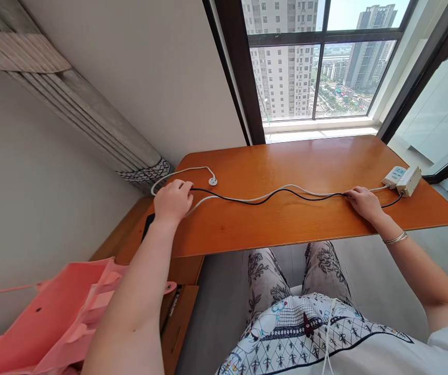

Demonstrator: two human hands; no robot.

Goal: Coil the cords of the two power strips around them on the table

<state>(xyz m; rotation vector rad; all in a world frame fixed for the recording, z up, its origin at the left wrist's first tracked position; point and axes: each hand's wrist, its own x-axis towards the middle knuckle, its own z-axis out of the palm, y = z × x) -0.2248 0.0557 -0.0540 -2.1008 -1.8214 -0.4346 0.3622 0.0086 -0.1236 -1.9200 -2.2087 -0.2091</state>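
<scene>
Table (297,161), orange-brown and round-cornered, bears a black cord (253,203) and a white cord (294,186) that run side by side over its middle, crossing in places. The left hand (173,200) is closed, fingers curled, on the black cord near the table's left end; a dark thing (148,225) (too hidden by the wrist to name) lies just beside it. The right hand (363,202) lies low near the right end, its fingertips on the black cord, which shows again past the hand; whether they pinch it or only press on it, I cannot tell. From there the black cord goes to a pale box (409,181), which sits against a white socket block (395,176) where the white cord ends. At the other end the white cord passes by the left hand, loops round behind it and finishes in a white plug (213,181), which lies on the table beyond that hand. A bracelet (395,238) circles the right wrist. A pink bag (71,297) stands at the lower left, near a wooden drawer (180,323). Beyond the table is a window (286,78) with tall buildings outside, and a tied grey curtain (102,122) hangs to the left.
</scene>
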